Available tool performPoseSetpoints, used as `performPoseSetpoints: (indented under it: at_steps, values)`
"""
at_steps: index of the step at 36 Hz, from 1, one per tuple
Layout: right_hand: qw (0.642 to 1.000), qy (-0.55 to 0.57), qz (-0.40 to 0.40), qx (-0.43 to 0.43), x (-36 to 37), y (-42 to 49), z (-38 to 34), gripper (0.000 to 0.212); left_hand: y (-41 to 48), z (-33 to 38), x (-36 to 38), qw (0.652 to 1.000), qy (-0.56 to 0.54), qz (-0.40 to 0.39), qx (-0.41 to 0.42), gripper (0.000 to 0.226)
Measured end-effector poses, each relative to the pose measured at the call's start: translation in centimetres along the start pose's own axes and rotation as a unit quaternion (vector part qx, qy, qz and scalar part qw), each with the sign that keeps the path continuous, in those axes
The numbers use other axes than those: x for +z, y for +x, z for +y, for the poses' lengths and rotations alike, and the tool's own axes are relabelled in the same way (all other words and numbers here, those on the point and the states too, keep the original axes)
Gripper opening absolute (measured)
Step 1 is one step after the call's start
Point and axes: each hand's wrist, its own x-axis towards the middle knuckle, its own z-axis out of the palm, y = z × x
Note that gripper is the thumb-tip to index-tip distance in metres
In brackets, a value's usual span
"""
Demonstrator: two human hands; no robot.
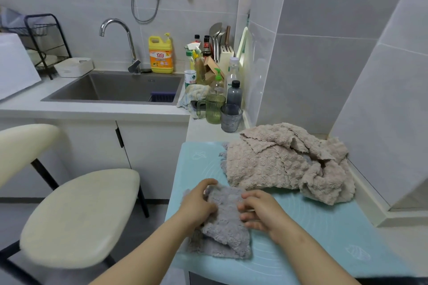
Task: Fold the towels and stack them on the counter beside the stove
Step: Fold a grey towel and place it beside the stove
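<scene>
My left hand [199, 203] curls over the left edge of the grey towel [228, 229], with fingers bent along its far corner and the thumb against the cloth, gripping it. My right hand [261, 213] lies on the towel's right side, fingers spread and fairly straight, pressing it down. The grey towel is partly folded, one layer over another, at the near left of the blue mat [319, 227] that covers the surface [206, 131]. Just beyond it on the mat is a crumpled heap of beige towels [278, 164], unfolded. Farther back stand a green cup [214, 109] and a grey cup [230, 119], side by side. The sink [111, 90] is at the back left, and a cream chair [78, 217] stands to my left.
</scene>
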Motion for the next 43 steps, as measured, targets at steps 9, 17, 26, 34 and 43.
performPoseSetpoints:
  at_steps: [9, 17, 26, 34, 43]
  values:
    - [1.0, -0.026, 0.0, -0.004, 0.6, 0.4, 0.7, 0.013, -0.5, -1.3, -3.7, 0.999, -0.021, 0.024, -0.024, 0.021]
    - [0.984, -0.168, 0.0, -0.052, 2.3, 0.8, 1.8, 0.016, -0.8, -3.7, -4.8, 0.998, 0.041, 0.037, -0.021, 0.021]
    - [0.844, -0.472, 0.091, -0.236, 4.2, -0.2, 2.5, 0.043, -0.7, -4.6, -4.4, 0.981, 0.19, 0.046, 0.013, 0.025]
    - [0.772, -0.609, 0.004, -0.18, 4.3, 1.3, 4.3, 0.058, -1.0, -5.7, -3.2, 0.804, 0.543, 0.156, 0.186, 0.029]
    - [0.799, -0.582, 0.008, -0.152, 3.8, 1.6, 5.8, 0.057, -1.1, -6.0, -2.8, 0.84, 0.53, 0.071, 0.095, 0.041]
